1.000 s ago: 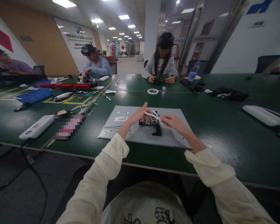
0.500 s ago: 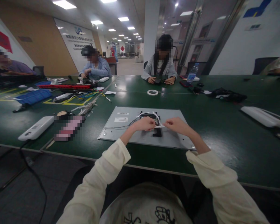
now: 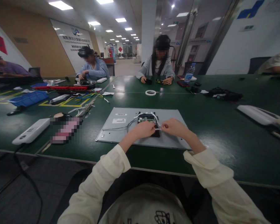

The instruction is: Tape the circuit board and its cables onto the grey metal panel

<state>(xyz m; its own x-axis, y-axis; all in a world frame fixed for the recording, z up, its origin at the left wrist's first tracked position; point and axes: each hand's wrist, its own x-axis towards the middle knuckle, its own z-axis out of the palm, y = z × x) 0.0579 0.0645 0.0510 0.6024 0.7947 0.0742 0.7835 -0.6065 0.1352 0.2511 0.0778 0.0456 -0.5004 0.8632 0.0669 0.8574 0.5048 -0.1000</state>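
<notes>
A grey metal panel lies flat on the green table in front of me. A small circuit board with a black bracket sits on it, with thin wires running left and white flat ribbon cables over it. My left hand rests curled at the board's near edge, fingers pinched together. My right hand is closed beside it, pinching the end of a white ribbon cable at the bracket. Both hands nearly touch each other.
A tape roll lies beyond the panel. White devices rest at left and right. Cables, a blue tray and red bars fill the far left. Two people work across the table; a water bottle stands there.
My hands came down from above the board, where they held the ribbon stretched, to its near edge and drew close together. The view shifted slightly.
</notes>
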